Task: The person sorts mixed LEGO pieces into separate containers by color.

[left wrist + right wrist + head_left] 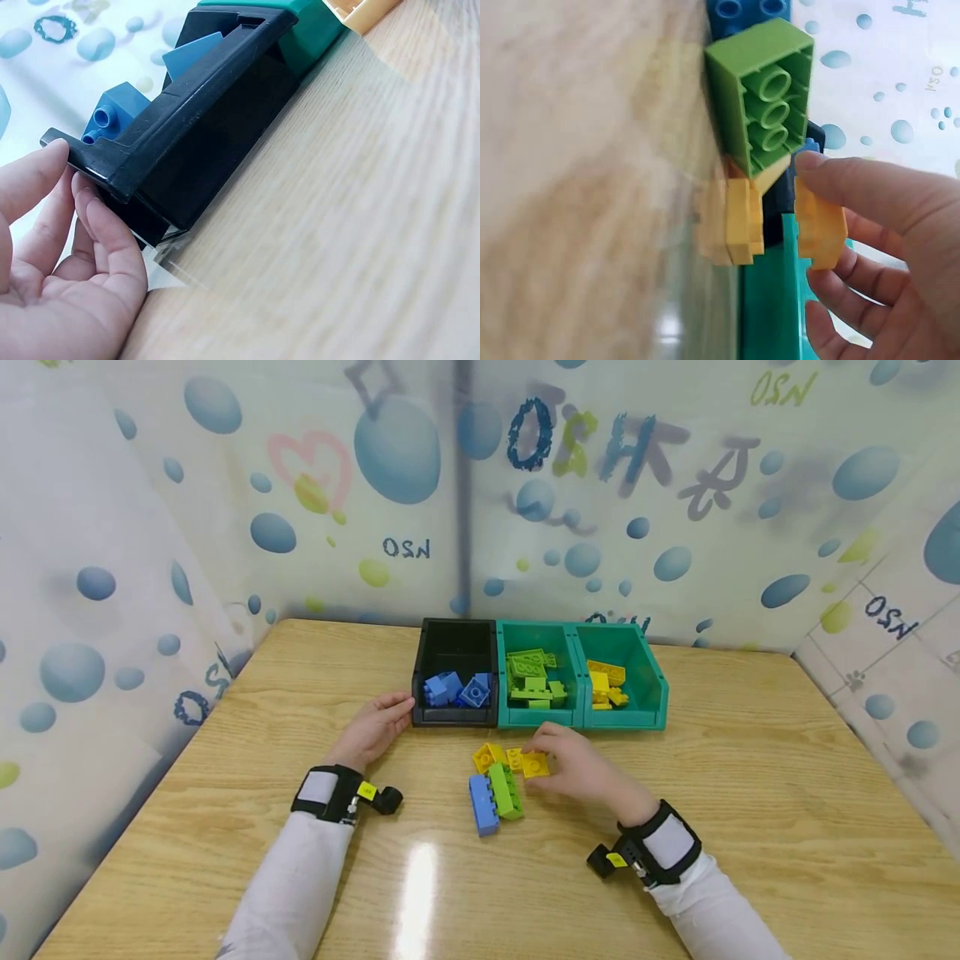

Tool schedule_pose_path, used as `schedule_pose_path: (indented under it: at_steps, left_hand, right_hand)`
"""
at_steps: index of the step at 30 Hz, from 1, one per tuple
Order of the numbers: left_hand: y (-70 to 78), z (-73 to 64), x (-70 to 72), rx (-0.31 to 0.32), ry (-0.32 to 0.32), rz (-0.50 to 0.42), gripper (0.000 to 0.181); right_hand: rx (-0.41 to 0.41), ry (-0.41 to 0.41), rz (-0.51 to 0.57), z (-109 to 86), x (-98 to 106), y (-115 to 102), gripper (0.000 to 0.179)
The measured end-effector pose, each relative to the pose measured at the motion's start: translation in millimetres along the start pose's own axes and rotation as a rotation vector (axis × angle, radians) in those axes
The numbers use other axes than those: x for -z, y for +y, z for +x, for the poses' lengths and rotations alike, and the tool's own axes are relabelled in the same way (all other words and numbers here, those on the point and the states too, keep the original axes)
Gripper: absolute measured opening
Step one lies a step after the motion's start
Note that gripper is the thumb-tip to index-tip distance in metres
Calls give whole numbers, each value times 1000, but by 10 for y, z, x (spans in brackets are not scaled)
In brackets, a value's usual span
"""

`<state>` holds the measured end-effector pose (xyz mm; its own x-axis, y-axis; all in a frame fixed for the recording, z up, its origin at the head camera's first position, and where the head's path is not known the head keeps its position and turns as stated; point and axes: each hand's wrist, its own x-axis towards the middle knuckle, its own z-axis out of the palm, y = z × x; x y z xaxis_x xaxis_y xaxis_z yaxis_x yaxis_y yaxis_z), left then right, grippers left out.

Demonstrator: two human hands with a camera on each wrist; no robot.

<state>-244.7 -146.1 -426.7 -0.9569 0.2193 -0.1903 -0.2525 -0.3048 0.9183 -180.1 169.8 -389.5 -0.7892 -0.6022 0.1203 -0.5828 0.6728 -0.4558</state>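
My right hand [573, 766] pinches a yellow toy brick [823, 229] between thumb and fingers, just above the table. Beside it lie another small yellow brick [514, 759] and a larger yellow one [487, 757]. A long green brick [506, 792] rests on its side against a blue brick [483, 807] nearer to me. At the left, my left hand [372, 727] holds the front left corner of a black bin [454, 717], thumb at its rim and fingers against its side. Several blue bricks [457, 690] lie inside that bin.
Joined to the black bin's right are two teal bins; the middle bin [536, 718] holds several green bricks [531, 678], the right bin [637, 718] several yellow bricks [606, 681]. All stand on a wooden table [750, 777] before a patterned curtain [600, 560].
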Motion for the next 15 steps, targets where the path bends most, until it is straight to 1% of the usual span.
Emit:
schedule_pose_path:
  at_steps: [4,8,15]
  left_hand:
    - [-5,6,2,-2,1,-5,30]
    - [-5,7,3,-5,4,-6,30]
    - [0,5,-12,4,19,14,31]
  right_hand:
    - [-13,43,7,-21,75,23,33]
    - [-25,79,-7,-30,126,56,33]
    - [-15,148,-8,-56,215,125,34]
